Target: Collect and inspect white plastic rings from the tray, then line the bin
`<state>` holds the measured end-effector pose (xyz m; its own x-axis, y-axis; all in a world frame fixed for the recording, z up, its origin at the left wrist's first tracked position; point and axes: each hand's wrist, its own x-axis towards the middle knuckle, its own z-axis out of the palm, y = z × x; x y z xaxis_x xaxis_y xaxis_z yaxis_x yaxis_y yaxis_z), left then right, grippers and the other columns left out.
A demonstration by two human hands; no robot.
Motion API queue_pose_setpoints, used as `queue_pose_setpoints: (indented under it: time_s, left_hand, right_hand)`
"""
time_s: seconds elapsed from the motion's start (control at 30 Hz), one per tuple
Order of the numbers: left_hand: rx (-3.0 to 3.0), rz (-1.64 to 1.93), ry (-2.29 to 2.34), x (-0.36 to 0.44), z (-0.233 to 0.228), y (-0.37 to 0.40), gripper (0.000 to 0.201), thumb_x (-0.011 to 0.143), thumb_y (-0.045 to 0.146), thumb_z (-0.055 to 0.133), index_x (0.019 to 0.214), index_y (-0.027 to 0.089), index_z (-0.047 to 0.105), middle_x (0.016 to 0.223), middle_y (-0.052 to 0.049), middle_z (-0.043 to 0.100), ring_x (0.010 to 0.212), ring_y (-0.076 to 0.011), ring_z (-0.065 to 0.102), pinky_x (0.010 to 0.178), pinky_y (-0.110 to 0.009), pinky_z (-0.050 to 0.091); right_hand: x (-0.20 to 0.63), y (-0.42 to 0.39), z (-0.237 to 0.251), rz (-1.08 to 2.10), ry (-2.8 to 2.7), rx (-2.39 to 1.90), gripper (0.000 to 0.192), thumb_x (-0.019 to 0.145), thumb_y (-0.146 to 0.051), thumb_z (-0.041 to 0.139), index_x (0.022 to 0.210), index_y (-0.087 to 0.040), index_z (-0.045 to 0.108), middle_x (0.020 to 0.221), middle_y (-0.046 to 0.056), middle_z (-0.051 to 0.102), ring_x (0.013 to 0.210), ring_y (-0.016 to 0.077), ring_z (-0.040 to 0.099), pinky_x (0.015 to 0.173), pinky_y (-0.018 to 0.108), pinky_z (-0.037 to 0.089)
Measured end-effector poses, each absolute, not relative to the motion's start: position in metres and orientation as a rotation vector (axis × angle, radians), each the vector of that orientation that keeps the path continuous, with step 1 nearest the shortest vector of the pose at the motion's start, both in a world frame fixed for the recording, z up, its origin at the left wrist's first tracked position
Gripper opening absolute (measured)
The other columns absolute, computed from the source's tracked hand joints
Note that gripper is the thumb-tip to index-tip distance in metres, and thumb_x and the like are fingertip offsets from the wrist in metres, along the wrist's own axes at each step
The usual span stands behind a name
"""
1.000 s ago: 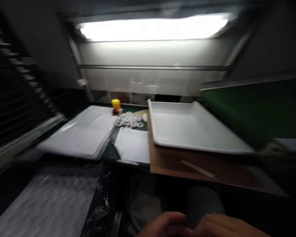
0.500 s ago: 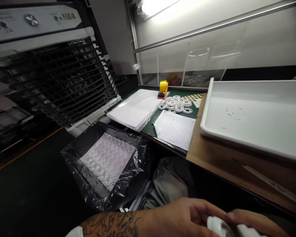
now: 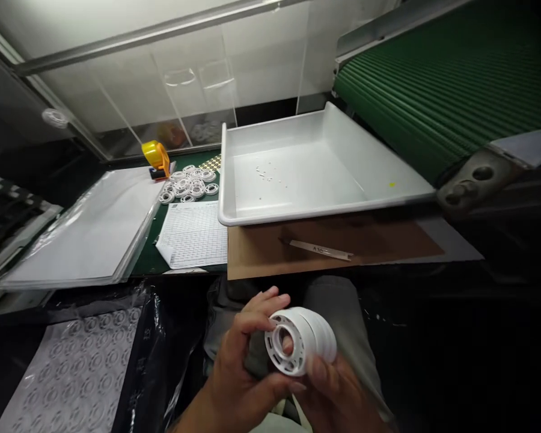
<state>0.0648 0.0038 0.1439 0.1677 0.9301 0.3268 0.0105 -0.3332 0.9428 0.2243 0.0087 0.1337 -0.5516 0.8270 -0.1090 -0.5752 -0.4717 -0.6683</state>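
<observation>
Over my lap I hold a short stack of white plastic rings (image 3: 313, 334), tilted so that the slotted face of the front ring points to the left. My left hand (image 3: 241, 355) grips that front ring, with the fingers at its upper edge and the thumb below. The stack's lower right side rests in my right hand (image 3: 338, 391), whose fingers curl round it. A fingertip shows through the ring's centre hole. On the table, more white rings (image 3: 193, 185) lie in a loose pile beside a printed form (image 3: 193, 234).
A white tray (image 3: 293, 174) with small crumbs stands on brown cardboard (image 3: 252, 252), a labelled strip (image 3: 320, 249) before it. A green ribbed conveyor belt (image 3: 433, 90) is at right. Left are a tape dispenser (image 3: 157, 161), plastic-covered sheets (image 3: 90, 222) and a black-lined box (image 3: 148, 361) of rings.
My view has swung right, bringing the conveyor in and the fan unit mostly out. Both hands and the stack of rings, formerly at the bottom edge, now show near the lower middle.
</observation>
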Motion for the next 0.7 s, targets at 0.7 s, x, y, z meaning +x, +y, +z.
queue_pose_setpoints:
  time_s: [0.7]
  left_hand:
    - [0.934,0.75,0.987,0.058,0.174,0.003,0.066,0.089,0.045,0.08,0.14,0.019,0.048,0.128,-0.012,0.063,0.107,-0.0147,0.063,0.091,-0.022,0.049]
  right_hand:
    - [0.251,0.028,0.148,1.604,-1.621,-0.886,0.074,0.088,-0.036,0.078,0.151,-0.037,0.038,0.138,0.009,0.054,0.121,0.025,0.063,0.104,0.042,0.054]
